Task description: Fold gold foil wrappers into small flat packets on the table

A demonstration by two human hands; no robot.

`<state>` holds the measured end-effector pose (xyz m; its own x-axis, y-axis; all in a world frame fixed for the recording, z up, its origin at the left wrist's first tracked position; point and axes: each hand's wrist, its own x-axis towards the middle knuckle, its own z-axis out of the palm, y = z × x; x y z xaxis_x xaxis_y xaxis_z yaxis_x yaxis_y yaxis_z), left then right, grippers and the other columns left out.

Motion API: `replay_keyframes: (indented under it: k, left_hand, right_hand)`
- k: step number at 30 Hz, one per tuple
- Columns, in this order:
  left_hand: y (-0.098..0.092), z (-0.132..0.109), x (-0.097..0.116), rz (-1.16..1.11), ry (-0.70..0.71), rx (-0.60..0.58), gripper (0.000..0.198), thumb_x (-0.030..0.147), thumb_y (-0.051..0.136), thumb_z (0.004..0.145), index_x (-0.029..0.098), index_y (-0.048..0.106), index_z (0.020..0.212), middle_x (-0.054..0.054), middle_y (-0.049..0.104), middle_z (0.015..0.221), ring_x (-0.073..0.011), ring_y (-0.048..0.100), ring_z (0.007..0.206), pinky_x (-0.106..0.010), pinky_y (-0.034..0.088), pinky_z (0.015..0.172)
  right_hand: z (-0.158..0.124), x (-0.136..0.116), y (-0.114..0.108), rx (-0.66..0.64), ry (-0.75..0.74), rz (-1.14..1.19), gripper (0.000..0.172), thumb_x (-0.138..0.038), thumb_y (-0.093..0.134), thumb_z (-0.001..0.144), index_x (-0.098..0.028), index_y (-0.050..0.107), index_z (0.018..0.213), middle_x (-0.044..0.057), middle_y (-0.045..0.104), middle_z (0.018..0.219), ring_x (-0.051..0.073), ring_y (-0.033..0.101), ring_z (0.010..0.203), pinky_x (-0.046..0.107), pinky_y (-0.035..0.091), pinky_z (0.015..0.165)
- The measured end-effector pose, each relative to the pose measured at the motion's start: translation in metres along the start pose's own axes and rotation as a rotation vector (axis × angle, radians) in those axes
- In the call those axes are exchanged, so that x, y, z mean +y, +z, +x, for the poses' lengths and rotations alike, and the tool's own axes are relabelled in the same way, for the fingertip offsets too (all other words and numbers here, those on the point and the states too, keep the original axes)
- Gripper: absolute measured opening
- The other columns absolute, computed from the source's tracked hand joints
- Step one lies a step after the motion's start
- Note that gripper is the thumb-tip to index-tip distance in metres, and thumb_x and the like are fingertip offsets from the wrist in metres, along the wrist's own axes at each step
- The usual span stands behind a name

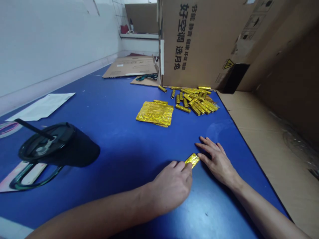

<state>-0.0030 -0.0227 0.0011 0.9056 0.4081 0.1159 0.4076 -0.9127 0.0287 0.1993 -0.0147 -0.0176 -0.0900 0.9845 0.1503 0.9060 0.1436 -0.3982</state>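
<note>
A small piece of folded gold foil paper (192,160) lies on the blue table. My left hand (174,184) is closed on its near left end, with the fingertips partly hidden behind the knuckles. At its right end, my right hand (217,160) rests open and flat on the table, fingers spread and one fingertip at the paper's edge. Beyond the hands lies a stack of flat gold foil sheets (156,114), printed with a pattern. Farther back and to the right is a loose pile of rolled or folded gold paper pieces (196,101).
A dark tumbler (79,146) with a straw and handle stands at the left. Behind it is a white paper sheet (42,106). A large cardboard box (204,43) rises at the back, beside flat cardboard (132,66). More cardboard (264,132) borders the table's right edge.
</note>
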Motion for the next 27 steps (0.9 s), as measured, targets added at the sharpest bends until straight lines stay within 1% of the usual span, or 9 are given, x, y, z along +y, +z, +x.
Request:
replay_keyframes:
  k: [6,9,12,17,19,21,24,26,27]
  left_hand:
    - [0.0,0.0,0.0,-0.009,-0.017,-0.018,0.027,0.015,0.041,0.084,0.008,0.051,0.107,-0.012,0.05,0.116,-0.0213,0.047,0.092,-0.032,0.036,0.072]
    - [-0.002,-0.001,0.0,-0.006,-0.036,-0.019,0.028,0.015,0.039,0.084,0.007,0.049,0.109,-0.014,0.044,0.123,-0.021,0.047,0.092,-0.032,0.037,0.071]
    - [-0.004,-0.001,-0.001,-0.024,-0.03,-0.022,0.029,0.016,0.04,0.083,0.007,0.047,0.11,-0.014,0.041,0.125,-0.0215,0.045,0.095,-0.032,0.036,0.074]
    - [-0.005,0.0,-0.006,-0.12,-0.045,-0.012,0.014,0.015,0.042,0.083,0.014,0.053,0.091,-0.007,0.052,0.11,-0.0197,0.045,0.092,-0.032,0.036,0.077]
    - [-0.004,0.001,-0.008,-0.15,-0.041,-0.001,0.016,0.013,0.04,0.084,0.014,0.052,0.093,-0.006,0.055,0.101,-0.0187,0.046,0.089,-0.032,0.036,0.076]
    - [-0.004,0.003,-0.008,-0.174,-0.053,0.011,0.022,0.013,0.037,0.085,0.013,0.048,0.104,-0.005,0.055,0.096,-0.0184,0.045,0.088,-0.031,0.036,0.075]
    - [-0.004,0.004,-0.009,-0.191,-0.082,0.019,0.03,0.013,0.036,0.086,0.013,0.041,0.116,-0.005,0.054,0.094,-0.0186,0.044,0.086,-0.032,0.036,0.074]
    - [-0.003,0.005,-0.009,-0.202,-0.091,0.02,0.031,0.014,0.038,0.085,0.013,0.041,0.116,-0.005,0.052,0.096,-0.0186,0.044,0.086,-0.031,0.036,0.074]
    - [-0.003,0.005,-0.01,-0.21,-0.095,0.018,0.032,0.013,0.039,0.084,0.013,0.042,0.116,-0.006,0.052,0.096,-0.0186,0.044,0.086,-0.031,0.036,0.075]
  right_hand:
    - [-0.002,0.0,-0.008,-0.035,0.001,0.16,0.025,-0.045,0.046,0.079,-0.023,0.058,0.082,0.009,0.042,0.13,0.025,0.03,0.122,0.057,0.015,0.097]
    - [-0.003,-0.001,-0.01,-0.077,-0.034,0.148,0.022,-0.043,0.049,0.077,-0.023,0.059,0.078,0.008,0.037,0.133,0.026,0.026,0.124,0.058,0.012,0.097]
    - [-0.003,-0.004,-0.012,-0.101,-0.05,0.15,0.021,-0.04,0.047,0.079,-0.023,0.059,0.075,0.007,0.037,0.133,0.025,0.025,0.125,0.059,0.012,0.097]
    - [-0.006,-0.008,-0.019,-0.165,-0.097,0.138,0.019,-0.034,0.046,0.079,-0.022,0.058,0.07,0.008,0.04,0.131,0.024,0.027,0.124,0.056,0.013,0.099]
    - [-0.007,-0.009,-0.021,-0.185,-0.131,0.115,0.017,-0.031,0.047,0.079,-0.022,0.058,0.069,0.007,0.04,0.131,0.024,0.027,0.124,0.056,0.015,0.098]
    - [-0.008,-0.009,-0.021,-0.196,-0.15,0.087,0.016,-0.029,0.047,0.079,-0.022,0.057,0.069,0.007,0.04,0.131,0.024,0.027,0.124,0.056,0.016,0.098]
    - [-0.008,-0.008,-0.018,-0.182,-0.16,0.055,0.014,-0.029,0.047,0.079,-0.022,0.056,0.072,0.008,0.039,0.132,0.023,0.027,0.124,0.055,0.017,0.098]
    - [-0.009,-0.007,-0.016,-0.16,-0.17,0.048,0.011,-0.029,0.047,0.079,-0.022,0.056,0.082,0.009,0.037,0.133,0.023,0.026,0.125,0.055,0.017,0.098]
    - [-0.009,-0.006,-0.015,-0.153,-0.18,0.047,0.014,-0.028,0.047,0.079,-0.022,0.056,0.089,0.01,0.035,0.134,0.023,0.025,0.125,0.054,0.017,0.098]
